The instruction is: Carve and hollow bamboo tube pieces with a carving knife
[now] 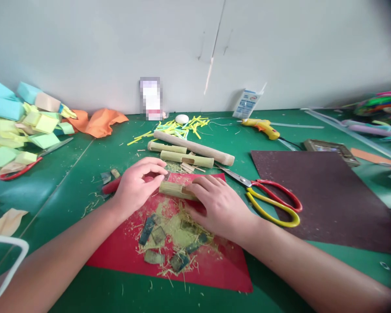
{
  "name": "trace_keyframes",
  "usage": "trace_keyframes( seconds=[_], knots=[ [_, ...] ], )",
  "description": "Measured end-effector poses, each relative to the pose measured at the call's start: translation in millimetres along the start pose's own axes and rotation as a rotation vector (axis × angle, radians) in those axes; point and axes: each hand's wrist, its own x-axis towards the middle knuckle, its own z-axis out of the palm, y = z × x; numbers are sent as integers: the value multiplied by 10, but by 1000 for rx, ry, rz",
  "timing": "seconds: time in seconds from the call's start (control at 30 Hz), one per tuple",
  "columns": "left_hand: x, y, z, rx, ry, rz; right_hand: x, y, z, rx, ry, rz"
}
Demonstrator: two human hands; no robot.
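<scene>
My right hand (215,200) grips the right end of a short bamboo tube (171,189), its fingers over the cut opening. At the tube's left end, my left hand (141,180) is curled with thumb and fingertips close together. Whatever lies between those fingertips is too small to make out. Beneath both hands is a red sheet (117,250), strewn with pale bamboo dust and shavings. Several worn dark squares (158,235), like used sandpaper, lie on it. Behind the tube rest two more notched bamboo pieces (195,161) and a longer pale stick (198,149).
Scissors (273,202) with red and yellow handles lie right, partly over a dark brown sheet (339,200). A yellow glue gun (262,128) sits farther back. Folded paper pieces (35,121) heap at left beside orange paper (101,122). A phone (150,99) leans against the wall.
</scene>
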Motion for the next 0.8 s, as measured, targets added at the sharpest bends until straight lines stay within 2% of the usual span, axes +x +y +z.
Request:
trace_keyframes(
  seconds=[0.1,0.37,0.5,0.7,0.8],
  knots=[
    [26,-10,-8,-36,27,-69,20,55,41,41,5,35],
    [-13,42,-10,-262,-7,-420,22,181,24,-24,10,-12],
    [-59,63,18,-403,-26,-495,13,180,14,-57,-10,17],
    [-145,84,28,-455,-169,-599,9,105,-15,-33,7,7],
    [-187,110,22,-488,-209,-609,25,82,-9,-16,-2,-13]
  ],
)
